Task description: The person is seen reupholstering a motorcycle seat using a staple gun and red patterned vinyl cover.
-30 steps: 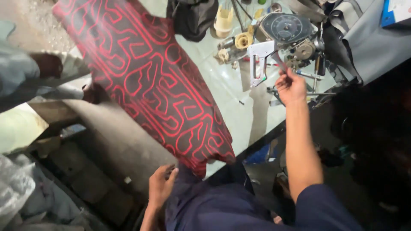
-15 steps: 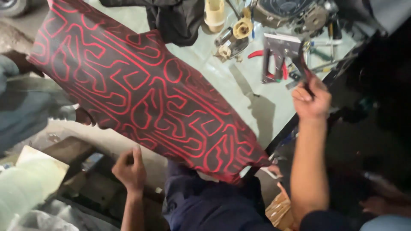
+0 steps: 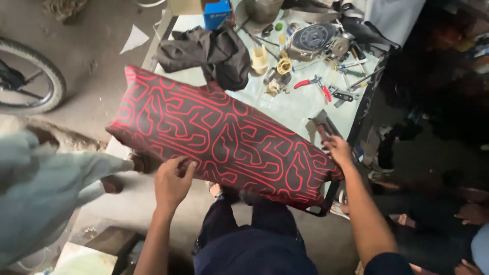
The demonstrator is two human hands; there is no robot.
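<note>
A long seat cushion point(image 3: 224, 137), dark with a red maze pattern, lies slantwise across the pale table point(image 3: 293, 108) and overhangs its near edge. My left hand point(image 3: 172, 182) is on the cushion's near edge, fingers curled over it. My right hand point(image 3: 337, 148) is at the cushion's right end, closed around a grey metal tool point(image 3: 320, 125) that points up and away from me. My dark blue trousers point(image 3: 254, 244) show below the cushion.
A black cloth point(image 3: 214, 51), a round gauge point(image 3: 313, 38), red-handled pliers point(image 3: 316, 83), a blue box point(image 3: 217, 13) and several small parts lie at the table's far end. A wheel point(image 3: 35, 76) stands at the left. Another person's pale sleeve point(image 3: 51, 183) reaches in from the left.
My right hand has come back from the tool pile to the cushion's right end with the grey tool. My left hand has risen onto the cushion's near edge.
</note>
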